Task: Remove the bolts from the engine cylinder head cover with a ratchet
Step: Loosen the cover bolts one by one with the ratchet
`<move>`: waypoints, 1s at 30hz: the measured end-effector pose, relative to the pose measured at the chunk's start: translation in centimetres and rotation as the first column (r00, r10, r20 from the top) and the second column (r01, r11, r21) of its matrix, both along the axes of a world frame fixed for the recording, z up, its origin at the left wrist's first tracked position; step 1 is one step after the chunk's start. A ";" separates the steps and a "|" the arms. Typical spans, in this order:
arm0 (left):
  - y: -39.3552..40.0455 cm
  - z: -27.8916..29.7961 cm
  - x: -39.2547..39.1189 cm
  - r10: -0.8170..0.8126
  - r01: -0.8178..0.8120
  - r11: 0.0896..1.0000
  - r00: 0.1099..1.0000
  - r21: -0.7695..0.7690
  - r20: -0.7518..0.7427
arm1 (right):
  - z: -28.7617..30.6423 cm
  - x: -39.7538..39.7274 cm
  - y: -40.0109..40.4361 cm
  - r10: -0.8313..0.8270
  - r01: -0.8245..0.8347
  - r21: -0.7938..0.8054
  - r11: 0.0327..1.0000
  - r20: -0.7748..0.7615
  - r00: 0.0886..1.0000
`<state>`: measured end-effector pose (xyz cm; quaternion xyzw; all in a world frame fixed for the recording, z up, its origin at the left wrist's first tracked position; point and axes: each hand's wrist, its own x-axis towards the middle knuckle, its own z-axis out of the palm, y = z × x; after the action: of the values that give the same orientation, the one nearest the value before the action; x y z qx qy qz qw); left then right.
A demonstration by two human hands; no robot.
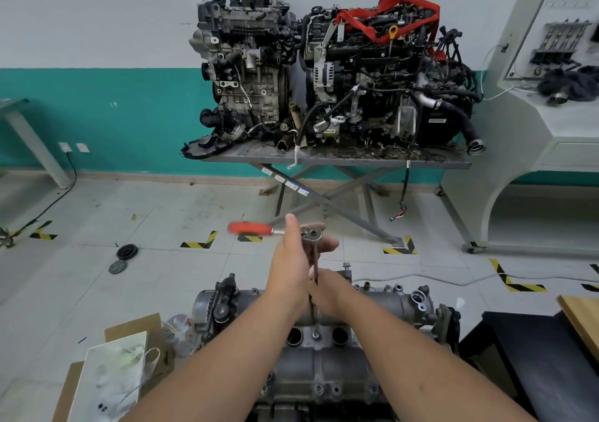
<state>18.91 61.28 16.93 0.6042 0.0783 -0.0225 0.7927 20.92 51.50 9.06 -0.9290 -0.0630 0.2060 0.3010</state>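
The grey cylinder head cover (311, 366) lies low in the middle of the head view, with several bolts along its edges and one bolt (316, 335) between two round holes. A ratchet (312, 234) with a blurred red handle (249, 229) pointing left sits on a long extension bar (315, 269) that stands upright down to the cover. My left hand (291, 259) holds the ratchet at its head, thumb up. My right hand (329, 290) grips the bar lower down. The bar's lower tip is partly hidden behind my hands.
Two engines (324, 75) stand on a scissor-leg table (340, 159) by the far wall. A cardboard box (136, 327) and a white paper bag (110, 379) lie at lower left. A dark bench (534, 357) is at right. Two round parts (127, 252) lie on the floor.
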 end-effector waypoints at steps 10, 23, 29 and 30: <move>2.0 5.0 3.0 -0.250 0.305 0.681 0.951 0.666 -0.181 | -0.1 0.5 0.5 -0.094 0.100 0.083 0.992 -0.074 0.993; 1.4 5.8 3.7 -0.384 0.508 0.644 0.861 0.572 -0.332 | 0.2 0.0 0.4 -0.145 0.156 0.139 0.978 -0.091 0.985; 2.2 5.8 3.1 -0.344 0.470 0.822 0.859 0.320 -0.378 | 0.7 -0.7 1.2 -0.152 0.151 0.010 0.988 0.028 0.988; 2.3 5.9 2.9 -0.352 0.472 0.833 0.855 0.290 -0.381 | 0.8 -0.7 1.2 -0.143 0.143 0.004 0.990 0.029 0.989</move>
<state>21.80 63.54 22.86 0.7344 0.0715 -0.2746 0.6165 20.21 52.68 9.85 -0.9336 -0.0009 0.1703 0.3151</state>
